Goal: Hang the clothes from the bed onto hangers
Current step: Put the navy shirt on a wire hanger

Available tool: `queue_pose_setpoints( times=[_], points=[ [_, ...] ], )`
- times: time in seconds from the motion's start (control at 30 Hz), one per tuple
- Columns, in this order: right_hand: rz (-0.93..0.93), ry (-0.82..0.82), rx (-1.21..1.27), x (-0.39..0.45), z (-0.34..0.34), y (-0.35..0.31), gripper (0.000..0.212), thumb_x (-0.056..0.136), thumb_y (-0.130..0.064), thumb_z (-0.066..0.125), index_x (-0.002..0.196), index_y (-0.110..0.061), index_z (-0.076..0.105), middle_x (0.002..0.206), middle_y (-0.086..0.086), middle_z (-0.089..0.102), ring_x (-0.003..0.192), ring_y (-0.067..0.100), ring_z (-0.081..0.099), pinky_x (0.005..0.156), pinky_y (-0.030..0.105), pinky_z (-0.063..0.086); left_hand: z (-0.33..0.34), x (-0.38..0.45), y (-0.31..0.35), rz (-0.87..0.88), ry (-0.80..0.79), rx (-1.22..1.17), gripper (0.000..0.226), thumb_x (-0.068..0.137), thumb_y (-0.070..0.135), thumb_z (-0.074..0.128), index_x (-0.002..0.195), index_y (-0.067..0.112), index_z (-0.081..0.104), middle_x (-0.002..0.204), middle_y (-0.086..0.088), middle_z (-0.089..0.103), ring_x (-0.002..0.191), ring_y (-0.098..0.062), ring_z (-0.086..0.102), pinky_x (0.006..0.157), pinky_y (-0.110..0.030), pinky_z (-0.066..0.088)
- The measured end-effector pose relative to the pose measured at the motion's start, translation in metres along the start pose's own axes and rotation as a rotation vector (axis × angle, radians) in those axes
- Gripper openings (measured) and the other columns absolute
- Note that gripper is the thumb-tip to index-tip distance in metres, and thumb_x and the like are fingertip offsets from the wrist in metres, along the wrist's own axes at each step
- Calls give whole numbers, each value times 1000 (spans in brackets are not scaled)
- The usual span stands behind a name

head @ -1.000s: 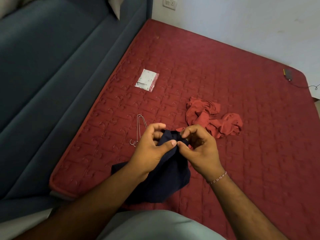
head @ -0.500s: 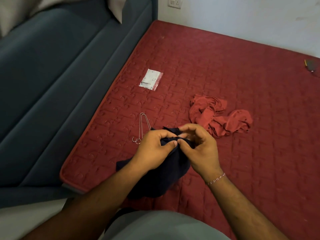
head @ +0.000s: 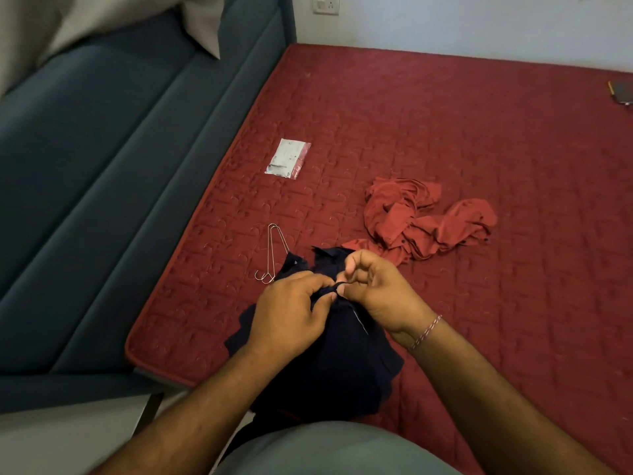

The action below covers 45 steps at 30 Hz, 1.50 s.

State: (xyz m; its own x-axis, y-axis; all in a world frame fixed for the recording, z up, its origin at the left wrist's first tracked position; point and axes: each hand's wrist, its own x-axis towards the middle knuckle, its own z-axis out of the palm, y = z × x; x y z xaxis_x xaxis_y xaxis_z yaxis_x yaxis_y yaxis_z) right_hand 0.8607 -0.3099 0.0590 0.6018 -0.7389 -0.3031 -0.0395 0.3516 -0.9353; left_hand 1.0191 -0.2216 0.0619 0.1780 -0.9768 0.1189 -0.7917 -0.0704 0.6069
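A dark navy garment [head: 329, 365] lies bunched at the near edge of the red quilted bed [head: 479, 138]. My left hand [head: 291, 313] grips a fold of it, and my right hand [head: 373, 289] pinches its edge right beside the left fingers. Thin metal wire hangers [head: 272, 252] lie flat on the bed just left of the garment, their hooks pointing toward me. A crumpled red shirt [head: 424, 221] rests on the bed behind and to the right of my hands.
A small clear packet [head: 287, 159] lies farther back on the bed. A blue-grey sofa [head: 102, 186] runs along the bed's left side. A dark device [head: 621, 92] sits at the far right edge. A wall socket [head: 325, 4] is on the back wall.
Both hands have shifted slightly lower and closer together on the navy garment, with the fingers now pinching one edge. The view has tilted, so the bed appears lower in frame.
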Motion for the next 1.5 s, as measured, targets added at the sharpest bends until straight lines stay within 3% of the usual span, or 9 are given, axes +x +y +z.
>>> queue_pose_setpoints(
  times=[0.23,0.4,0.57,0.7,0.83,1.0,1.13,1.37,1.5],
  points=[
    [-5,-98,-349,-7,-9,3,39,89,10,53,87,-27,42,75,-6,59,63,10,44,61,35,40,7,-17,12,107,18,258,20,91,42,58,98,30,72,84,12,65,77,-11,65,59,-34,53],
    [-338,132,-708,-20,9,0,37,80,5,51,81,-28,36,77,-5,54,66,13,47,62,40,43,13,-8,22,-298,2,-293,9,87,23,76,93,26,82,86,15,77,81,-1,71,76,-28,56],
    [-750,213,-893,-29,5,10,28,75,9,49,82,-18,46,88,-2,53,78,20,53,71,35,44,7,0,40,-546,-62,-799,14,88,1,76,81,12,81,85,-12,78,78,-16,69,79,-34,53],
    [-392,221,-595,-22,-11,10,21,89,-6,71,95,-24,62,84,-9,65,75,2,60,72,17,46,12,-2,34,-422,140,-577,16,88,4,77,90,19,82,88,5,78,84,-6,72,82,-25,56],
    [-50,37,-406,-11,-35,16,17,94,-19,73,77,-20,69,70,-6,68,66,6,58,66,32,46,6,-1,10,-220,225,-243,32,83,19,84,111,29,76,108,13,59,102,3,61,91,-13,48],
    [-7,26,-142,-14,-54,-7,42,93,-15,74,56,-17,54,56,-1,49,53,8,41,51,24,32,1,-9,-32,-117,-167,-21,58,73,39,89,120,37,56,106,19,57,101,0,59,85,-25,51],
    [14,-3,-178,-7,-65,-20,46,90,-26,76,56,-16,47,58,-3,36,57,8,32,52,22,30,3,-18,-46,-39,-84,34,14,81,24,70,93,29,66,101,16,50,96,-6,56,80,-25,47],
    [45,12,-206,-1,-86,-27,18,89,-11,76,80,2,67,66,-1,63,61,4,55,61,16,46,-8,-18,-52,-125,-145,-47,52,77,11,64,127,25,66,111,14,71,101,-5,67,92,-31,54],
    [43,77,-200,5,-91,-28,23,86,-17,78,80,2,68,73,6,63,68,9,57,67,20,48,-10,-18,-62,-10,58,168,40,80,3,69,116,17,75,117,4,61,111,-16,57,100,-27,46]
  ],
)
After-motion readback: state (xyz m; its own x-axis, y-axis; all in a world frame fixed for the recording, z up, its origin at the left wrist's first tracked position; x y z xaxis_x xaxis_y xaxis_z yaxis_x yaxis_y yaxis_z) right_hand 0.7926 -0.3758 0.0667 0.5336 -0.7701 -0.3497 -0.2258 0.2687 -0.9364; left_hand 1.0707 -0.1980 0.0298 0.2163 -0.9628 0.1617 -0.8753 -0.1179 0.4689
